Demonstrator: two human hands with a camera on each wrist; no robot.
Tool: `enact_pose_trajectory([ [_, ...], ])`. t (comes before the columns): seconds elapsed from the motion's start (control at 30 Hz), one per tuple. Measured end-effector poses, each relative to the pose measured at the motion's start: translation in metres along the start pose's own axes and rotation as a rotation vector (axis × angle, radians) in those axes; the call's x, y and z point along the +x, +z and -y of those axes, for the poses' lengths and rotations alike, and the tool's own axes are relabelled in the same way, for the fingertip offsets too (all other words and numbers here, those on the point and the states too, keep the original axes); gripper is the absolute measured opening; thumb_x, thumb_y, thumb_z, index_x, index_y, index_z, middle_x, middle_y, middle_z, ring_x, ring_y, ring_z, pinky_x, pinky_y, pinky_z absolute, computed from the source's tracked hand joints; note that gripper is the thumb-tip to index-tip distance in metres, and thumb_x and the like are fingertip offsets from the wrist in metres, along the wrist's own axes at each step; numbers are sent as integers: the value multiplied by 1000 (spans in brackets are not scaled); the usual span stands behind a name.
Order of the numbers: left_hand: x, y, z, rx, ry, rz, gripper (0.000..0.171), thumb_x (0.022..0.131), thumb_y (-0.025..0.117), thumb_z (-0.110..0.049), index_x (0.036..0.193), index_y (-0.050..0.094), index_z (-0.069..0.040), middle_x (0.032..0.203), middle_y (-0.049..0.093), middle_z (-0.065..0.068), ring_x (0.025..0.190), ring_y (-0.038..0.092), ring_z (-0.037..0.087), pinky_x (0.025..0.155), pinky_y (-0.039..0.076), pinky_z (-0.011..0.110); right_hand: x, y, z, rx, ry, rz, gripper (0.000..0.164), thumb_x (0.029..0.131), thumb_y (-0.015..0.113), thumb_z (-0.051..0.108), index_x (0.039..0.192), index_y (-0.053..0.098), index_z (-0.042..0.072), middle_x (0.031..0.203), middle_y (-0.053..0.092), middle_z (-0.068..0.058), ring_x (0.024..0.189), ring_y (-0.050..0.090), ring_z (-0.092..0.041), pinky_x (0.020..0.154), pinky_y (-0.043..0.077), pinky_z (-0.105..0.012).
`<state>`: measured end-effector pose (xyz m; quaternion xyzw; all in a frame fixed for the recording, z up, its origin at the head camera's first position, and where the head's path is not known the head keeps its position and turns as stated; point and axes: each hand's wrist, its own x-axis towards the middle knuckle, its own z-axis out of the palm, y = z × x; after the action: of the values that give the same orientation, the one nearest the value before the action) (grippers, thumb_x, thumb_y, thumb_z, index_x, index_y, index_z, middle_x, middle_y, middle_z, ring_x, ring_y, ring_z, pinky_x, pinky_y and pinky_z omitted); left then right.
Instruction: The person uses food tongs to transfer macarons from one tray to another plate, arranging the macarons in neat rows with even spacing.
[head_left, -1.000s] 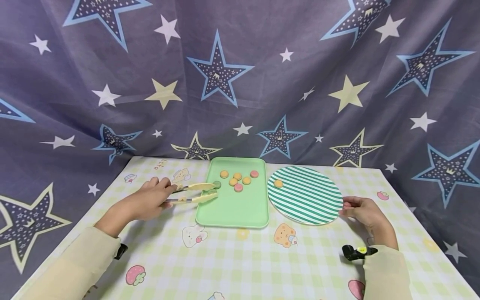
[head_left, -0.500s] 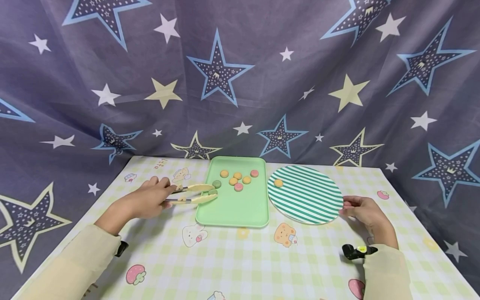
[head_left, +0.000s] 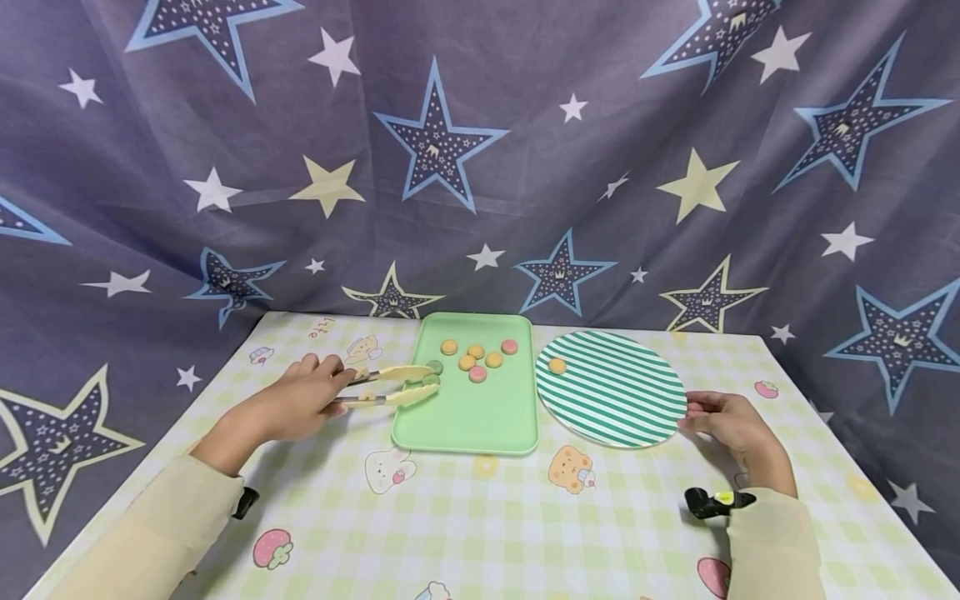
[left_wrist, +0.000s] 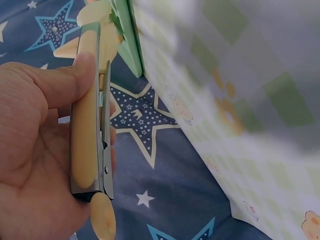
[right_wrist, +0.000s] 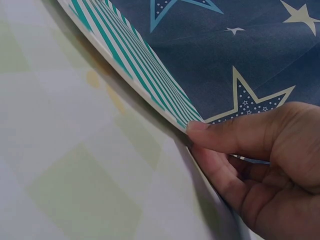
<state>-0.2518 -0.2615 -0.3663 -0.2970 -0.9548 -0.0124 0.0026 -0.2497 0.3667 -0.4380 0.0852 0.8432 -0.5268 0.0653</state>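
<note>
Left hand [head_left: 300, 404] gripping tongs [head_left: 405, 395], right hand [head_left: 727, 421] pinching striped plate [head_left: 615, 392] | tray [head_left: 465, 421], I count: 4 yellow macarons [head_left: 467, 362], 2 pink [head_left: 509, 346], 2 green [head_left: 435, 366] | plate: 1 yellow [head_left: 557, 366] | tongs kinda covering green

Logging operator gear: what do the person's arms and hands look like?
The left hand and right hand are ungloved. The long sleeves are cream. A black device sits at each sleeve's end; the right one bears a yellow-green label.

Tongs [head_left: 401, 397] partly hide one green macaron [head_left: 431, 380] (the right-wrist view crops the plate [right_wrist: 135, 60]).
</note>
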Motion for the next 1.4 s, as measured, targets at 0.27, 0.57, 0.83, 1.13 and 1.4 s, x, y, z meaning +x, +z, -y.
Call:
enact_pose_trajectory([
  [0.27, 11, 5, 0, 24, 30, -73, 47, 101, 66, -18, 143, 55, 0, 118, 53, 10, 86, 37, 23, 76, 32, 38, 2, 1, 1, -9, 5, -6, 64, 92, 72, -3, 147, 41, -15, 107, 67, -9, 93, 65, -19, 75, 52, -22],
  [0.57, 29, 7, -11, -11, 31, -63, 48, 102, 65, -20, 146, 54, -3, 115, 49, 7, 87, 33, 23, 77, 28, 37, 1, 0, 0, -4, 6, 1, 67, 91, 73, -2, 147, 41, -14, 107, 67, -9, 93, 63, -15, 75, 52, -21],
  [0.83, 52, 8, -25, -22, 61, -71, 51, 102, 65, -21, 148, 52, -5, 117, 49, 6, 91, 34, 24, 81, 30, 38, 2, 1, -1, -18, 12, -3, 65, 91, 73, -2, 147, 42, -14, 107, 67, -8, 89, 62, -10, 75, 51, -21],
  [1.13, 80, 9, -46, -38, 96, -44, 54, 105, 59, -25, 153, 47, -7, 119, 47, 4, 89, 31, 24, 78, 27, 38, -1, 0, -1, -22, 2, 5, 64, 91, 73, -2, 146, 42, -15, 107, 68, -9, 89, 63, -11, 74, 52, -22],
  [1.4, 105, 9, -71, -48, 136, -35, 53, 107, 54, -28, 155, 43, -8, 125, 45, 4, 92, 29, 23, 81, 26, 39, -2, -1, 1, -14, -1, 4, 66, 91, 73, -1, 147, 42, -15, 109, 67, -11, 91, 62, -13, 75, 51, -21],
])
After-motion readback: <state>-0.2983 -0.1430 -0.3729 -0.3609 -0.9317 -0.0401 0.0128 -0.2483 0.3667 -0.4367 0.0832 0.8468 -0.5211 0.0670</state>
